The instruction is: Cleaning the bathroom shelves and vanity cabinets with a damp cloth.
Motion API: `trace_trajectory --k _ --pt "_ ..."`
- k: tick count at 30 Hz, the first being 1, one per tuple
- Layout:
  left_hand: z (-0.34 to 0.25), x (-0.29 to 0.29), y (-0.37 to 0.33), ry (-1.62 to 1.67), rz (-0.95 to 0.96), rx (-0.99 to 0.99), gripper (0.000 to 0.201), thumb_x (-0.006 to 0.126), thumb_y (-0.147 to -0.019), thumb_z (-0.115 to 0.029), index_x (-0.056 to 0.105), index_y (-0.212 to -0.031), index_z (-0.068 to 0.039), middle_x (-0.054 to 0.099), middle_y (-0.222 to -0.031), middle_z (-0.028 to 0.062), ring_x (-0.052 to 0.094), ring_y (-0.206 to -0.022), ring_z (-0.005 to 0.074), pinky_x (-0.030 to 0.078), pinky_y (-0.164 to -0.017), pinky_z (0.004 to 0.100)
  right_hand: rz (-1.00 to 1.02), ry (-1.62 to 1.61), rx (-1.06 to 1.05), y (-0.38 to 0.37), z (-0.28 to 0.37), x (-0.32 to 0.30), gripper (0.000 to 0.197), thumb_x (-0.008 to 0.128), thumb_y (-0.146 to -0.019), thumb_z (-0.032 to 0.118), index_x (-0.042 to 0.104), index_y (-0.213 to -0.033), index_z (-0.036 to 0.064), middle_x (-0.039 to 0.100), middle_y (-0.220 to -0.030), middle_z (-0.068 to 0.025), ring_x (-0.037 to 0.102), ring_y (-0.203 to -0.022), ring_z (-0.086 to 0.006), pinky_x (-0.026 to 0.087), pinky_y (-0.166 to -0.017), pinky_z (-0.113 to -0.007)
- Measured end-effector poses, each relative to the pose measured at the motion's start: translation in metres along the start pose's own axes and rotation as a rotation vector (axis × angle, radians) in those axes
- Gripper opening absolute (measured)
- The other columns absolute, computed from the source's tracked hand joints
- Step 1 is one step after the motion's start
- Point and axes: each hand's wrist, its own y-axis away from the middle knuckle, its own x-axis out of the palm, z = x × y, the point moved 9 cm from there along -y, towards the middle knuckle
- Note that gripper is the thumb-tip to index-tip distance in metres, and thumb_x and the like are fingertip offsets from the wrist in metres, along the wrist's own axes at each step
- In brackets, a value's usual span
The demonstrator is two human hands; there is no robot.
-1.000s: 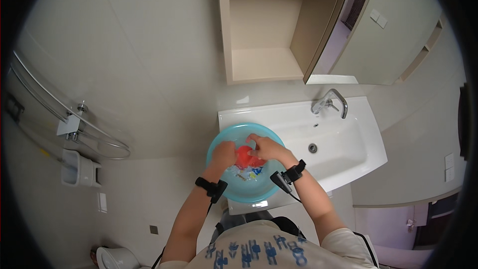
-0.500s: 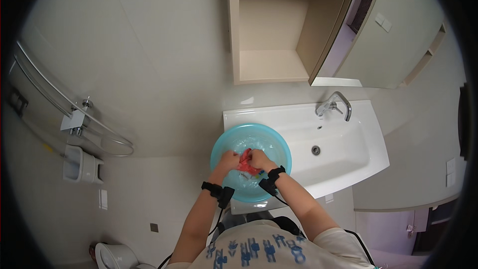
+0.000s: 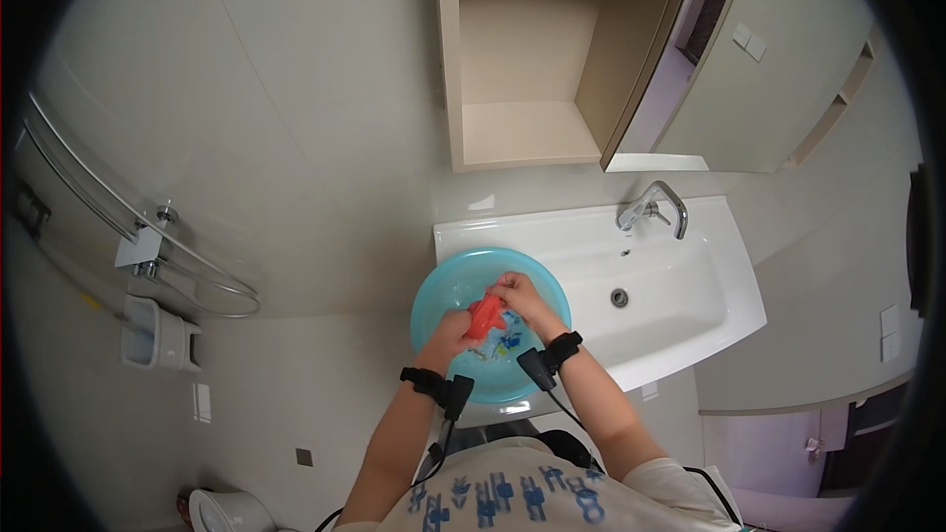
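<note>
A light-blue plastic basin (image 3: 423, 298) with water in it stands on the left end of the white washbasin. Over the water is a soft, bright red piece (image 3: 485, 317) that looks like wet cloth; its exact kind is not clear. My left hand (image 3: 452, 331) is closed on its lower left side. At its upper right, my right hand (image 3: 521, 296) pinches it with bent fingers. Just below the red piece, small blue and yellow-green patches (image 3: 507, 340) show in the water, too small to name.
To the right lies the white sink bowl (image 3: 680, 296), with a chrome faucet (image 3: 660, 207) behind it and a drain (image 3: 619, 298). An open beige cabinet (image 3: 532, 133) and a mirror door (image 3: 759, 69) hang above. Shower fittings (image 3: 143, 246) are on the left wall.
My right hand has moved up and to the right, and my left hand slightly down. The red piece is spread wider between them, and more of the blue patches shows.
</note>
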Motion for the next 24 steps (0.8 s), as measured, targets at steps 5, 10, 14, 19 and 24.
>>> trace_trajectory --k 5,10,14,19,24 --pt "-0.025 0.005 0.006 0.38 -0.209 -0.089 0.025 0.053 -0.084 -0.019 0.052 -0.103 -0.002 0.057 -0.094 0.0124 0.056 -0.076 0.0233 0.046 -0.058 0.0349 0.013 -0.515 0.123 0.009 -0.047 0.02 0.02 0.056 -0.085 0.023 0.057 -0.09 0.0035 0.059 -0.089 -0.0074 0.056 -0.089 -0.0154 0.045 -0.077 -0.028" --pt "-0.056 0.047 0.03 1.067 -0.183 -0.454 0.03 0.058 -0.085 -0.022 0.049 -0.108 -0.005 0.054 -0.103 0.0111 0.055 -0.094 0.024 0.05 -0.067 0.0421 0.174 -0.654 0.019 0.021 -0.033 0.025 0.021 0.052 -0.089 0.023 0.056 -0.093 0.0024 0.06 -0.09 -0.0098 0.059 -0.085 -0.0201 0.048 -0.074 -0.03" --pt "-0.081 0.052 0.04 0.778 -0.064 -0.373 0.036 0.065 -0.08 -0.015 0.045 -0.108 -0.006 0.053 -0.098 0.0088 0.055 -0.093 0.0215 0.052 -0.071 0.0403 0.287 -0.601 0.033 0.03 -0.006 0.044 0.031 0.05 -0.09 0.031 0.056 -0.082 0.0012 0.06 -0.081 -0.009 0.058 -0.077 -0.018 0.049 -0.071 -0.027" --pt "-0.075 0.06 0.033 0.598 0.07 -0.398 0.037 0.072 -0.073 -0.008 0.049 -0.101 -0.005 0.055 -0.092 0.0074 0.058 -0.079 0.0159 0.052 -0.062 0.0296 0.281 -0.394 -0.02 0.023 0.0 0.039 0.042 0.052 -0.088 0.039 0.048 -0.065 0.0041 0.053 -0.063 -0.0071 0.055 -0.065 -0.0159 0.048 -0.064 -0.028" --pt "-0.071 0.06 0.026 0.268 0.067 -0.365 0.022 0.073 -0.068 -0.008 0.054 -0.079 -0.005 0.054 -0.063 0.0027 0.052 -0.052 0.0115 0.038 -0.042 0.0229 0.181 -0.312 0.035 0.02 -0.004 0.031 0.044 0.052 -0.088 0.039 0.043 -0.059 0.0071 0.044 -0.053 -0.0034 0.05 -0.054 -0.0144 0.048 -0.059 -0.027"
